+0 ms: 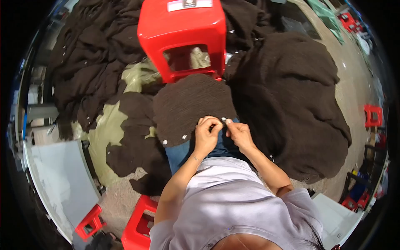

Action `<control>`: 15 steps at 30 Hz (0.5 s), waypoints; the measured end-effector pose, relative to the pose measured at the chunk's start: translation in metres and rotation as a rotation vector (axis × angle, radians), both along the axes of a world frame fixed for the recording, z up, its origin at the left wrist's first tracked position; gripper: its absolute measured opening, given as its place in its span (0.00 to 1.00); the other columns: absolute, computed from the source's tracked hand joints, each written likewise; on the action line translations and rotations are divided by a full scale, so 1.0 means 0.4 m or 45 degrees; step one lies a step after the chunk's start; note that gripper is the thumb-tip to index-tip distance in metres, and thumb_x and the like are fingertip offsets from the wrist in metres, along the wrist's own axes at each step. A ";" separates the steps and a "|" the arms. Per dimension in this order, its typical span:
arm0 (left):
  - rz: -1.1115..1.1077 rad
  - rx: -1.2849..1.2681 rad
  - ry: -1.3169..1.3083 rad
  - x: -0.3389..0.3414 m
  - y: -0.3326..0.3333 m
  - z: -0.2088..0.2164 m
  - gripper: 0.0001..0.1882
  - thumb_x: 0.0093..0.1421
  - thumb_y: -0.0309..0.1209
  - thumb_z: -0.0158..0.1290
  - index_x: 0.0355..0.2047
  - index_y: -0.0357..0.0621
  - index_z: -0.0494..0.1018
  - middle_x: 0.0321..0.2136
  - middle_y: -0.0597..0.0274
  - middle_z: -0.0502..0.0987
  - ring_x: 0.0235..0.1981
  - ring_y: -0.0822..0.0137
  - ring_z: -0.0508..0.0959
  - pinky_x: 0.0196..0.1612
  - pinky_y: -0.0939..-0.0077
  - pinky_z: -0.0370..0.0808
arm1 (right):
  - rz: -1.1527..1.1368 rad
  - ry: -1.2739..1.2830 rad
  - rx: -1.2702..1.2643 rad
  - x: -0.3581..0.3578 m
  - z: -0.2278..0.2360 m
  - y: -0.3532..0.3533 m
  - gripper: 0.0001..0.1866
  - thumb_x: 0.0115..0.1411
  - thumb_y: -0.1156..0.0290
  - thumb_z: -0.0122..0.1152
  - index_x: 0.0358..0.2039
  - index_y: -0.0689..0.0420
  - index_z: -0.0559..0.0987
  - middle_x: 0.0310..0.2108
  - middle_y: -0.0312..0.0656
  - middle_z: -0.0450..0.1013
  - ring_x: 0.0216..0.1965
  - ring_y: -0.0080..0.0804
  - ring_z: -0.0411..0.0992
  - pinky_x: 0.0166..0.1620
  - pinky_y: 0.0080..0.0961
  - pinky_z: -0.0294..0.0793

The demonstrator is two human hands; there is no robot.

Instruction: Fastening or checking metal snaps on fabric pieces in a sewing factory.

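Note:
A piece of dark brown knit fabric (pixel 193 98) lies spread over my lap, on blue trousers (pixel 179 154). Two small, round, shiny pieces, one of them a button-like piece (pixel 184 137), sit along its near left edge. My left hand (pixel 207 132) is closed in a pinch at the near edge of the fabric. Beside it, my right hand (pixel 239 134) also pinches, its thumb and finger at a small shiny piece (pixel 224 119) on the near right edge. The fingertips of both hands nearly meet, and the exact grip is partly hidden.
A red plastic stool (pixel 181 25) stands just beyond my lap. Heaps of brown fabric lie left (pixel 93 71) and right (pixel 300 100), over a yellowish plastic sheet (pixel 106 146). Another red stool (pixel 135 225) is at lower left, near a white table (pixel 62 179).

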State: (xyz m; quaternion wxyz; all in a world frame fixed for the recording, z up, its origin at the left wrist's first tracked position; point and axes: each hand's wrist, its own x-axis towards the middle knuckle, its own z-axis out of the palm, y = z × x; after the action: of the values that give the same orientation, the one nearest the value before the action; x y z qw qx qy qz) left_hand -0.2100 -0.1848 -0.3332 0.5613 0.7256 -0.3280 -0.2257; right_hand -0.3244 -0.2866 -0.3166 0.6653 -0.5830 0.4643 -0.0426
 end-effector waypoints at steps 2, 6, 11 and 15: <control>-0.082 -0.022 -0.198 0.003 -0.005 0.017 0.02 0.53 0.24 0.57 0.24 0.42 0.75 0.31 0.63 0.78 0.33 0.62 0.75 0.38 0.68 0.72 | -0.122 -0.103 -0.030 0.000 -0.010 0.006 0.29 0.64 0.45 0.53 0.15 0.54 0.74 0.08 0.26 0.56 0.09 0.14 0.50 0.13 0.17 0.46; -0.702 -0.066 -0.337 -0.010 0.059 0.109 0.07 0.55 0.33 0.59 0.24 0.45 0.77 0.30 0.67 0.78 0.35 0.63 0.75 0.45 0.70 0.66 | -0.408 -0.113 0.190 -0.042 -0.018 -0.022 0.28 0.66 0.44 0.50 0.21 0.56 0.72 0.09 0.26 0.55 0.08 0.16 0.49 0.13 0.17 0.47; -0.396 0.122 0.030 0.008 0.246 0.096 0.09 0.59 0.30 0.58 0.24 0.40 0.76 0.23 0.63 0.76 0.26 0.69 0.74 0.33 0.76 0.69 | -0.381 -0.334 -0.088 -0.035 -0.016 -0.015 0.25 0.67 0.47 0.51 0.27 0.58 0.74 0.11 0.26 0.54 0.11 0.13 0.51 0.16 0.16 0.56; 0.491 0.219 0.322 0.082 0.414 -0.028 0.05 0.61 0.24 0.56 0.27 0.39 0.75 0.21 0.70 0.75 0.23 0.82 0.70 0.28 0.84 0.67 | -0.039 -0.323 -0.305 0.020 -0.006 0.024 0.23 0.70 0.54 0.47 0.33 0.62 0.79 0.14 0.27 0.58 0.15 0.13 0.56 0.21 0.15 0.61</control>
State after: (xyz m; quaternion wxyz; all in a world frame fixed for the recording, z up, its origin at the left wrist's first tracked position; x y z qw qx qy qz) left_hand -0.1774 -0.0190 -0.3445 0.5667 0.7859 -0.0900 -0.2304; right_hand -0.3165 -0.2769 -0.3191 0.6435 -0.6410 0.3772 -0.1809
